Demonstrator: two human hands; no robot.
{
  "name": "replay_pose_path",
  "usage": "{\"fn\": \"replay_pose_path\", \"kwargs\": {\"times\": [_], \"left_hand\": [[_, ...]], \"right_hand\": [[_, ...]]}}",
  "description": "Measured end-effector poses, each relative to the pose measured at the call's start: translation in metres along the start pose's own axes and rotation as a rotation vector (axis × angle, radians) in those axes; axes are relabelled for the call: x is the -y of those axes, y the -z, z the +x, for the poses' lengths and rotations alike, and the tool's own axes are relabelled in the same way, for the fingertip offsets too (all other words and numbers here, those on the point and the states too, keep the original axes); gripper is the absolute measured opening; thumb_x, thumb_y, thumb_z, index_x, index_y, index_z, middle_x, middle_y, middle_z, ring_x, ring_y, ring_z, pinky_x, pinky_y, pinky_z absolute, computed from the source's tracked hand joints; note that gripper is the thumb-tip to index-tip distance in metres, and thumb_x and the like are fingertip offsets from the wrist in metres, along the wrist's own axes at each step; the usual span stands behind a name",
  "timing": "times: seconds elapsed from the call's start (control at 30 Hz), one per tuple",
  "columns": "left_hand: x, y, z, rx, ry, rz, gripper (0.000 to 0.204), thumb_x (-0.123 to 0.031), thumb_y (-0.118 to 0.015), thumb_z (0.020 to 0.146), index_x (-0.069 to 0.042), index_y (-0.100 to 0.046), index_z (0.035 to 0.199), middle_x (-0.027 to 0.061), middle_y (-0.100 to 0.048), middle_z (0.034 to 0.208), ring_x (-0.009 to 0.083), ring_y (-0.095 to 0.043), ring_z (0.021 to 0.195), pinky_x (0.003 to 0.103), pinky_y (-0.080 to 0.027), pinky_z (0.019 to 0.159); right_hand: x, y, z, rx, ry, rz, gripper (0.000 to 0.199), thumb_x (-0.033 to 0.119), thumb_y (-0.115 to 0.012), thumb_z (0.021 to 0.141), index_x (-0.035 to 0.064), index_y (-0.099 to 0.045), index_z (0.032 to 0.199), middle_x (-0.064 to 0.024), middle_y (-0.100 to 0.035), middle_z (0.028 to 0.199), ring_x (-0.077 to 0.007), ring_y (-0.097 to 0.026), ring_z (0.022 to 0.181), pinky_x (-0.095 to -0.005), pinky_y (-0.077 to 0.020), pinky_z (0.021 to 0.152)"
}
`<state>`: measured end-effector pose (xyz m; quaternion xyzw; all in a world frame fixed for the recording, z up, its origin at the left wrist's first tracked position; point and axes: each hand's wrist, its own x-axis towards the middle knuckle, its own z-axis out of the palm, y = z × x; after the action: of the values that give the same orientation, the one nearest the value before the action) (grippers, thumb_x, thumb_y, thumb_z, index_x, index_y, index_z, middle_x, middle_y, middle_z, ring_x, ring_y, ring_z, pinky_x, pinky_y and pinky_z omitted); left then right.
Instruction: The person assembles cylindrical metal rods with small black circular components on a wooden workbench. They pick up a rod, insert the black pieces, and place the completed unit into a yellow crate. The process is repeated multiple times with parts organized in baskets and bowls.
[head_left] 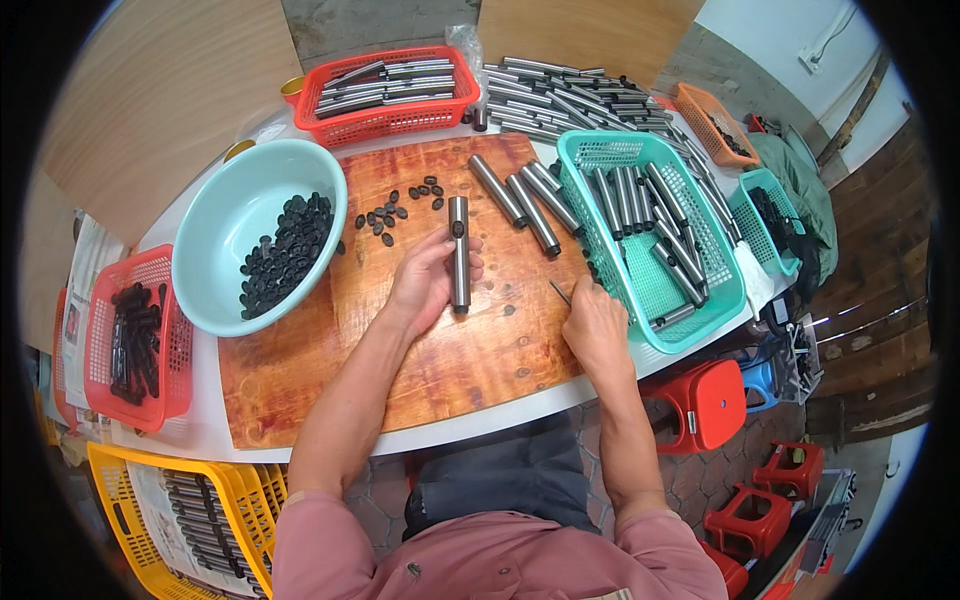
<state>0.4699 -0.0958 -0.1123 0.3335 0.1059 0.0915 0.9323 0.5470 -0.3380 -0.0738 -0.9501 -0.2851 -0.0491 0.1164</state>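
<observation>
Tube (460, 265) in left hand (422, 282), rod (559, 291) in right hand (598, 325)

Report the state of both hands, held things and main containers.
Left hand: closed around metal tube
Metal tube: held in left hand
Right hand: gripping thin tool
Thin tool: mostly hidden by hand
Light-blue basin: partly filled, black oval pieces
Large turquoise basket: partly filled, metal tubes
Red back basket: filled with tubes
Yellow crate: holding tubes

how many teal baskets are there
2: a large teal basket beside the right hand, holding metal tubes, and a smaller teal basket farther right.
</observation>
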Motion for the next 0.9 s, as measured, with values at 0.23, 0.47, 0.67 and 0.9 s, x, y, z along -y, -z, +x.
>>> {"fn": "replay_pose_path", "kwargs": {"times": [0.23,0.47,0.67,0.9], "left_hand": [[0.002,0.0,-0.001,0.004,0.017,0.004,0.029,-0.01,-0.049,0.101,0.001,-0.051,0.128,0.0177,-0.063,0.109,0.0273,-0.066,0.093,0.043,-0.059,0.085],[0.001,0.004,0.008,-0.024,-0.09,-0.007,0.027,-0.012,-0.05,0.103,0.001,-0.051,0.126,0.016,-0.064,0.108,0.0262,-0.066,0.093,0.04,-0.058,0.087],[-0.004,0.006,0.011,-0.075,-0.143,-0.013,0.026,-0.014,-0.05,0.105,0.0,-0.053,0.126,0.0141,-0.065,0.109,0.0231,-0.066,0.093,0.037,-0.057,0.087],[-0.003,0.008,0.008,-0.094,-0.115,0.038,0.025,-0.013,-0.052,0.105,0.0,-0.054,0.126,0.013,-0.065,0.111,0.0214,-0.066,0.093,0.037,-0.057,0.087]], "right_hand": [[0.01,0.023,0.02,0.324,-0.155,1.195,0.029,-0.002,-0.06,0.086,-0.0106,-0.065,0.113,-0.0101,-0.068,0.079,-0.0185,-0.066,0.064,-0.0321,-0.0522,0.059],[0.044,0.003,0.089,0.362,-0.088,1.832,0.015,0.001,-0.058,0.092,-0.0007,-0.058,0.107,-0.0096,-0.065,0.09,-0.0159,-0.066,0.075,-0.0254,-0.0537,0.065],[0.079,-0.031,0.095,-0.044,0.057,1.741,0.011,0.004,-0.053,0.103,-0.0016,-0.055,0.112,-0.0132,-0.066,0.102,-0.0203,-0.072,0.087,-0.0301,-0.0589,0.075],[0.082,-0.048,0.074,-0.202,0.226,1.356,0.014,0.003,-0.057,0.103,-0.0045,-0.062,0.114,-0.0136,-0.071,0.105,-0.0197,-0.071,0.094,-0.0302,-0.0581,0.085]]}}
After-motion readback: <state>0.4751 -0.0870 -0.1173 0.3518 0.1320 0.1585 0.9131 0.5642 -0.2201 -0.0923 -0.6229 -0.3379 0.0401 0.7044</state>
